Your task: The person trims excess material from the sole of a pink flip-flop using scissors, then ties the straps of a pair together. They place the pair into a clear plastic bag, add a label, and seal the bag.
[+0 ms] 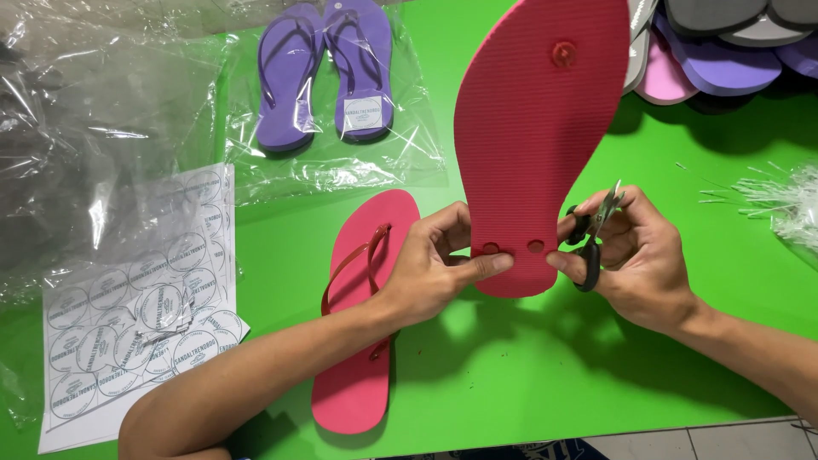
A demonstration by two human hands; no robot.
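My left hand grips the heel end of a pink flip-flop held upright, sole side toward me, with three strap plugs showing. My right hand holds small black-handled scissors against the sole's right edge and also touches the heel with the thumb. A second pink flip-flop with a red strap lies flat on the green table under my left forearm.
A pair of purple flip-flops lies in a clear bag at the back. Clear plastic bags and a sheet of round stickers are at left. Stacked flip-flops sit back right, plastic tag strips at right.
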